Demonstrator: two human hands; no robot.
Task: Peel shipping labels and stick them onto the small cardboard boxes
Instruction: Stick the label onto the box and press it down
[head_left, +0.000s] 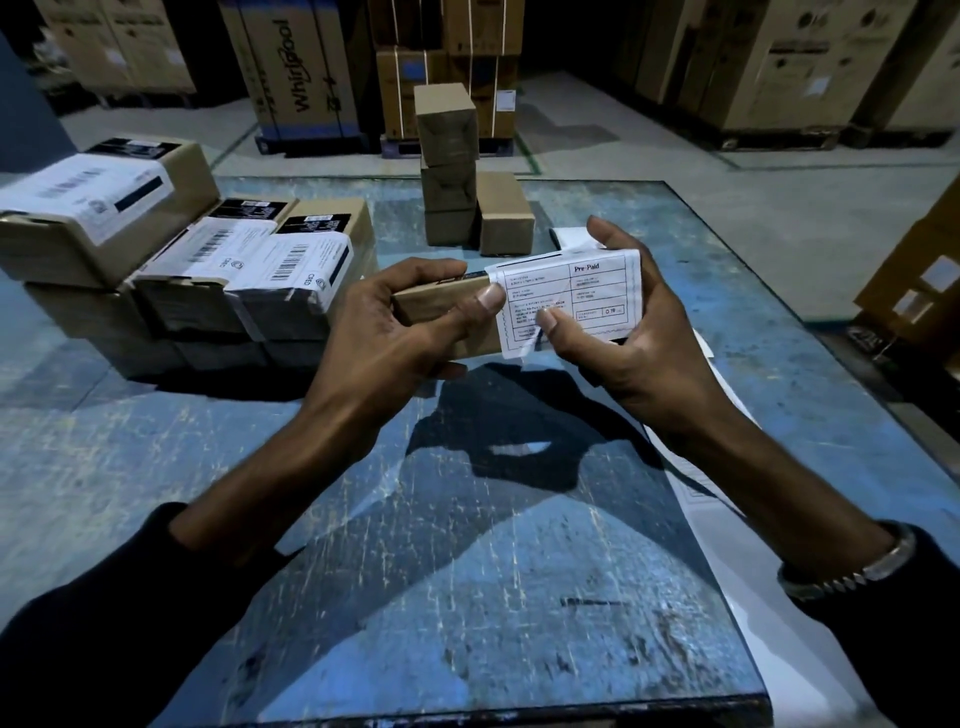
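Both hands meet above the blue table (467, 571) in my head view. My left hand (395, 332) grips a small cardboard box (441, 301), fingers curled round it, thumb on the label's edge. My right hand (618, 332) holds the box's other end, thumb pressing the white shipping label (566, 299) down. Labelled boxes (249, 270) sit stacked left; plain boxes (467, 176) stand behind.

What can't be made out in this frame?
- Shipping label, head view: only "Pre-Paid" reads; the other print is too small.
- Small cardboard box: the label and both hands' grip cover most of it.
- How much of the label is stuck down: unclear under the right hand and left hand.
- White sheets: hidden by the right forearm.
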